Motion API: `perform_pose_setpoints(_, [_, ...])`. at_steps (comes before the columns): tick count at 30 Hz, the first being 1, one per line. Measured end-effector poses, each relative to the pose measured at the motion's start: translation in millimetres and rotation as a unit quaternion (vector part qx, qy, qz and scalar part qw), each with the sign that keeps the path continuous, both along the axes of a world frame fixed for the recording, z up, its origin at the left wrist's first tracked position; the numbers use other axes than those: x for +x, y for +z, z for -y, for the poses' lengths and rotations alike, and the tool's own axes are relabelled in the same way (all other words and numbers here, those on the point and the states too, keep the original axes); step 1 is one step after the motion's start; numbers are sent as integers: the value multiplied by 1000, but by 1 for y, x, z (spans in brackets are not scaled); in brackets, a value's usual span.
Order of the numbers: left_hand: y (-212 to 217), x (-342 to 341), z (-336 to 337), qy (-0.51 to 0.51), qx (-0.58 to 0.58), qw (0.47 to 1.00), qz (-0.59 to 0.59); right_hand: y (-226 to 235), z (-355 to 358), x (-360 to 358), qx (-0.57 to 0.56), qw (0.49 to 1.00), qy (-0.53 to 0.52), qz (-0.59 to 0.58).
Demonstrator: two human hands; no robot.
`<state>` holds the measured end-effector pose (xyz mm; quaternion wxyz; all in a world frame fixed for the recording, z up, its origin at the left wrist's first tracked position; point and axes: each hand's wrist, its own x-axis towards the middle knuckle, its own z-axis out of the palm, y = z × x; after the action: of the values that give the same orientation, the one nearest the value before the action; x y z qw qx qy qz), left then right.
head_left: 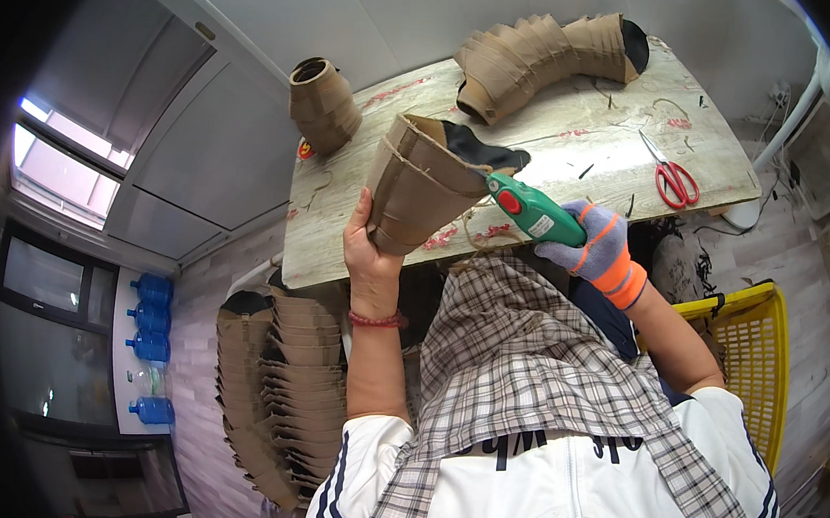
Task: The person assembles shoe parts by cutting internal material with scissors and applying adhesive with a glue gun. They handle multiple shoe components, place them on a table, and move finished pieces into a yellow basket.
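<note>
Your left hand (366, 246) is bare, with a red bead bracelet (378, 320) at the wrist; its fingers are pressed together and wrapped around the lower side of a stack of brown cardboard sleeves (420, 184), holding it tilted over the near edge of the table (559, 125). The stack's open, dark-lined mouth faces right. Your right hand (596, 251), in a grey and orange work glove, is closed around the grip of a green glue gun (532, 209) with a red button, and the gun's nozzle touches the upper rim of the stack.

On the table, a long curved row of the same cardboard sleeves (545, 56) lies along the far edge, and a shorter upright bundle (322, 103) stands at the far left corner. Red-handled scissors (673, 176) lie near the right edge, well apart from your hands. Below the table on your left stands another tall pile of sleeves (280, 394); a yellow plastic basket (755, 350) sits at your right. A plaid cloth (523, 363) covers your lap.
</note>
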<state>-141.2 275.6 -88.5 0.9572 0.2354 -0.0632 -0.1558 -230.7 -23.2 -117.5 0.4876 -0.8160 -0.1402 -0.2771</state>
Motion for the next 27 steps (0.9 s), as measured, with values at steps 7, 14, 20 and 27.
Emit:
perform_pose_setpoints(7, [36,-25,0,193,424,861,205,18,-15,2,146,979,30,-140])
perform_pose_setpoints(14, [116,57,-68,414,778,286,376,14,16,4,162,979,-22,-122])
perform_pose_setpoints(20, [197,210,-72,289,905,113,290,0,22,22,114,985,-27,-125])
perform_pose_setpoints(27, [125,360,-70,144,965,150,159,-15,23,51,97,979,-36,-174])
